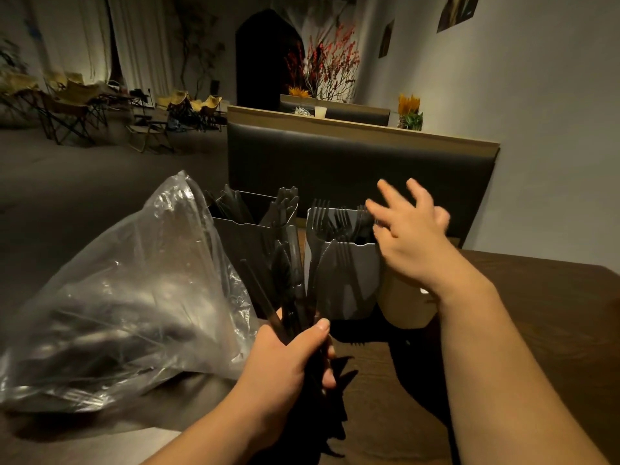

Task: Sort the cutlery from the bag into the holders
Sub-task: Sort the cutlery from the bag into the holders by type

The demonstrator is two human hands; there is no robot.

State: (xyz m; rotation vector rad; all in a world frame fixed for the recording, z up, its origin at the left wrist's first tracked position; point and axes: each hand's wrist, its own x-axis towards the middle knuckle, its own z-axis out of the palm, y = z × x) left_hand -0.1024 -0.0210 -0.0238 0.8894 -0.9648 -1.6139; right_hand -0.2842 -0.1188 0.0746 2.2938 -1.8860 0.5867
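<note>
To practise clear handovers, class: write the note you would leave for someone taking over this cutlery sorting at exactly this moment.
Left hand: grips a bunch of black cutlery, upright, in front of the holders.
Right hand: open, fingers spread, blurred, at the pale holder's right rim, holding nothing.
Done: forks stand in the pale holder; the dark holder to its left has cutlery too.
Left: sort the bunch, then the cutlery inside the clear bag at far left.

Glossy clear plastic bag [110, 297], black plastic cutlery [295, 290], smooth matt holders [349, 280], grained wooden table [536, 297], smooth leather-like bench back [335, 162].
</note>
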